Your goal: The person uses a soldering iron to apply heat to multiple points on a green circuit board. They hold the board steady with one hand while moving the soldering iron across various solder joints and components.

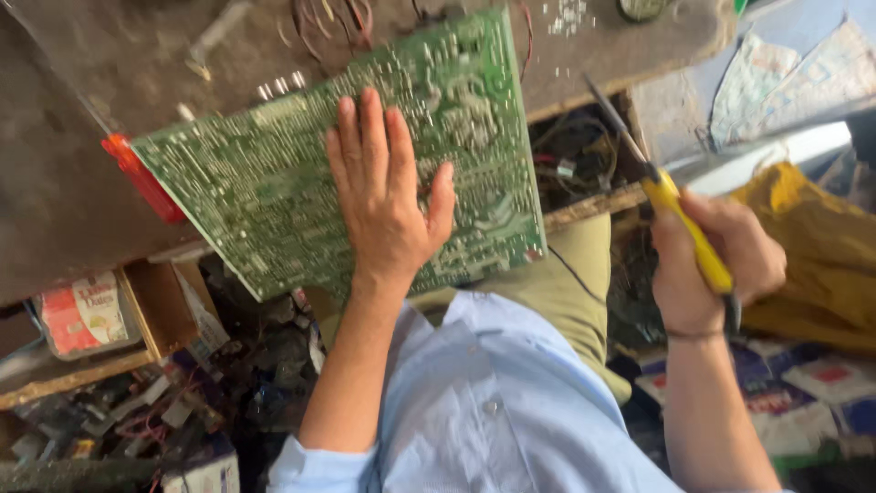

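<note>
A large green circuit board (274, 173) lies solder-side up across the edge of a worn wooden workbench (82, 137). My left hand (383, 196) rests flat on the board with its fingers spread, pressing it down. My right hand (716, 265) is off to the right, away from the board, closed around the yellow handle of a soldering iron (680, 219). The iron's thin metal tip points up and left, above the bench's edge. A red part (141, 178) sticks out from under the board's left end.
Tangled wires and parts fill an open cavity (575, 160) under the bench top. A small box and scrap electronics sit on a lower shelf (109, 319) at the left. Yellow cloth (821, 246) and printed packets (803, 393) lie at the right.
</note>
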Available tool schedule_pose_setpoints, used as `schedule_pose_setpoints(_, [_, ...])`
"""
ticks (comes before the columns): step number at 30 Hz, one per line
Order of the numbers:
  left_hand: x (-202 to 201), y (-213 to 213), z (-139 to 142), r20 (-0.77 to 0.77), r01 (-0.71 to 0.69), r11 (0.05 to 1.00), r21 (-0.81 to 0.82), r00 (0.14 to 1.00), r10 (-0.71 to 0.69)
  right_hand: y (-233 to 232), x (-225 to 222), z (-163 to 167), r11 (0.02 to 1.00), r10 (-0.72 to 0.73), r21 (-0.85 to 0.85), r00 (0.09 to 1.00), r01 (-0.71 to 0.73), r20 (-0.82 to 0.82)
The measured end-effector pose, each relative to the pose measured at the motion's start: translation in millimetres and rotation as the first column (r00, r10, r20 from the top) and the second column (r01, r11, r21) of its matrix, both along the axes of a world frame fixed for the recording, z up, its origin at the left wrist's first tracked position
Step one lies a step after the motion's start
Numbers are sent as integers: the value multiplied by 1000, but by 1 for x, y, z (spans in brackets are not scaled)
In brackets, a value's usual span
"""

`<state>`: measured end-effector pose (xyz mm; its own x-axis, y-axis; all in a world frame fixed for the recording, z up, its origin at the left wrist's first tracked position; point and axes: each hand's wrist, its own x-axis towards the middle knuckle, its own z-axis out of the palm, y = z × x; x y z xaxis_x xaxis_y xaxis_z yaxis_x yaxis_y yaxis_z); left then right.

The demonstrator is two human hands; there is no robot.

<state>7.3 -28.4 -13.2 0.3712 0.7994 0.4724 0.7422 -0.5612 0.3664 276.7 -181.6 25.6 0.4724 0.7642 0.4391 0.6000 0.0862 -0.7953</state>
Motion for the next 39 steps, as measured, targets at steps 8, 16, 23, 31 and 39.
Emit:
schedule_pose_setpoints(8, [-1, -1, -5, 6, -2, 1000, -9, 1000, 2, -19, 2, -32, 972, 180, 173, 978, -160, -105])
schedule_pose_setpoints(16, [-1, 0, -9, -2, -9, 1000, -10, 1000, 9, -38, -11, -31, 944, 301, 165, 951, -286, -73])
schedule_pose_setpoints(23, [0, 1, -6, 19, -4, 1000, -13, 1000, 4, -32, -28, -24, 928, 355, 141, 933, -345, -52])
schedule_pose_setpoints(31, [-11, 5, 2, 32, 39, 998, -59, 999, -37, -16, -38, -15, 937, 326, 116, 944, -329, 45])
schedule_pose_setpoints(39, [-13, 7, -3, 15, 44, 999, -29, 999, -44, -2, -50, -5, 912, 371, 141, 921, -386, 119])
